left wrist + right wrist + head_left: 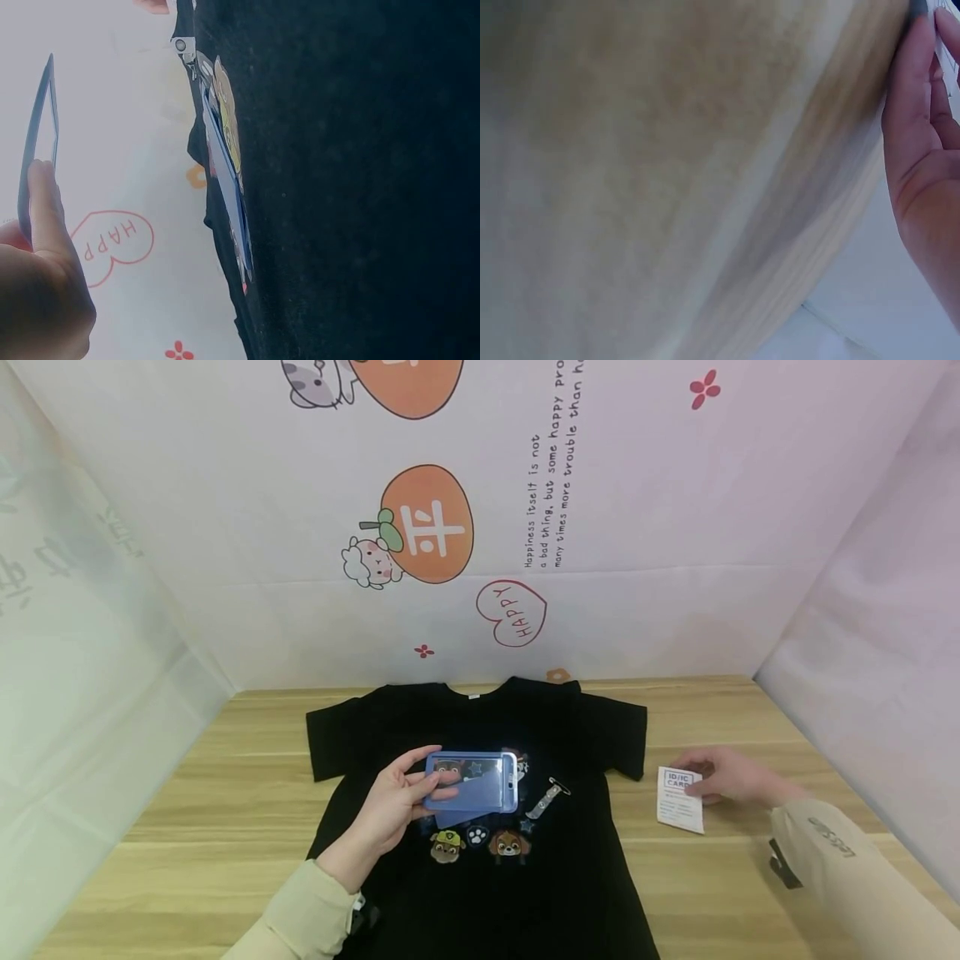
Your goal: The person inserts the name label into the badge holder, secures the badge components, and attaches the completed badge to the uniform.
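On the light wooden table (225, 810), I see my left hand (390, 810) pinching a blue plastic badge holder (471, 781), long axis left-right, above the black T-shirt (525, 877); my right hand (731, 777), fingers straight, presses the white card (678, 802) far right.

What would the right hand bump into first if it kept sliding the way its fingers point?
Probably the white ID card: the right hand already touches its edge. Beyond it lies the black T-shirt.
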Tool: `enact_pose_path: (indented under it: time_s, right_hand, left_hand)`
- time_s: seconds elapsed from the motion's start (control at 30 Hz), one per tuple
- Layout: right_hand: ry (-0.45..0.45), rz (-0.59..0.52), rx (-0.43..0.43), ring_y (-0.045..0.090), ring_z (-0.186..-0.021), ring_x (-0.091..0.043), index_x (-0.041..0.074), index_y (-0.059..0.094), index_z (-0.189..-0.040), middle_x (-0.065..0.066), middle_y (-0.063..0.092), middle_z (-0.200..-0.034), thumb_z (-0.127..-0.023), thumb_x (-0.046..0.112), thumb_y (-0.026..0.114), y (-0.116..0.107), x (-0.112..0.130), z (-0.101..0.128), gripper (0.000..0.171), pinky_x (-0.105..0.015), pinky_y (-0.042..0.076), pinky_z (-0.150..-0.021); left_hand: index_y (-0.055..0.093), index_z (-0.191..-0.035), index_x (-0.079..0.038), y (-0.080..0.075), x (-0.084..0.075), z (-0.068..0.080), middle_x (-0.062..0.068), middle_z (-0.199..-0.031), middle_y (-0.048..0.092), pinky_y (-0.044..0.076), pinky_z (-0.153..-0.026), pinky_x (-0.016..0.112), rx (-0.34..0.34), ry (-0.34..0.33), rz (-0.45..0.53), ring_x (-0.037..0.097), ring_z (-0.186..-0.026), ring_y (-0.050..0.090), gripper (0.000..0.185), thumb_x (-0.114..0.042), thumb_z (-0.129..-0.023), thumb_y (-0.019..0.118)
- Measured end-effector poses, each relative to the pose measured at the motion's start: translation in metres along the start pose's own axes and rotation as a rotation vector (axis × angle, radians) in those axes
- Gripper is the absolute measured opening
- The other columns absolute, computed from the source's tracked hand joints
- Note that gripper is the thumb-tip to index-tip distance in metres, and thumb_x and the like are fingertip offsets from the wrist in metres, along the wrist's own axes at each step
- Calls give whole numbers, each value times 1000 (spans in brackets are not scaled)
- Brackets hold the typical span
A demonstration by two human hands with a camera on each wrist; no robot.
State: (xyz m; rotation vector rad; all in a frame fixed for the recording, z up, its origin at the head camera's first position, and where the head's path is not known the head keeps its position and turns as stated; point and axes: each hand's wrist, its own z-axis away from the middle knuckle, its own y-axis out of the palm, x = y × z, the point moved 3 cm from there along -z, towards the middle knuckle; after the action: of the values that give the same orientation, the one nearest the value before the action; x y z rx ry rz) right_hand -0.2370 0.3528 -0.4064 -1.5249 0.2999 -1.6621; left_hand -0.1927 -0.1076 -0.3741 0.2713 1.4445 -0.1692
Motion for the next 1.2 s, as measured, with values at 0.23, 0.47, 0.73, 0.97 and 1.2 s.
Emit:
enact_pose_path:
  time_s: [0.23, 0.47, 0.73, 0.97, 1.2]
  right_hand:
    - [27, -201, 37, 60, -88, -17, -13, 43, -129, -16, 59, -108, -83, 7, 68, 1, -4, 3, 56, -30, 57, -70]
    - [31, -301, 33, 59, -88, -12, -12, 30, -139, -13, 56, -112, -85, 7, 65, -1, 4, 11, 66, -29, 56, -72]
    - [7, -372, 42, 57, -89, -15, 13, 37, -144, -7, 48, -116, -88, 8, 62, -5, 15, 17, 62, -28, 55, -71]
    - [-54, -389, 87, 58, -91, -14, 12, 36, -143, -2, 49, -114, -88, 7, 62, 1, 24, 16, 62, -29, 55, -72]
    - [-115, -423, 132, 59, -92, -15, 6, 32, -144, -4, 49, -113, -87, 3, 60, 12, 34, 9, 63, -30, 55, -72]
  left_hand:
    - [34, -142, -8, 0, 1, 0, 14, -116, 67, 56, -79, 30, -2, -2, 0, 10, -88, 70, 45, -7, -99, 46]
    - [35, -142, -9, -1, 2, -2, 19, -120, 64, 56, -80, 31, -7, -1, -12, 11, -90, 70, 45, -9, -99, 47]
    - [36, -142, -10, 0, -1, -2, 17, -119, 65, 56, -79, 31, -15, 3, -30, 12, -92, 69, 44, -9, -99, 47]
    - [35, -142, -10, 1, -1, -2, 18, -120, 64, 56, -76, 28, -9, -2, -33, 11, -91, 69, 44, -7, -100, 45]
    - [35, -143, -10, 2, -1, -1, 21, -122, 61, 56, -80, 31, -3, -3, -25, 12, -92, 69, 44, -9, -100, 45]
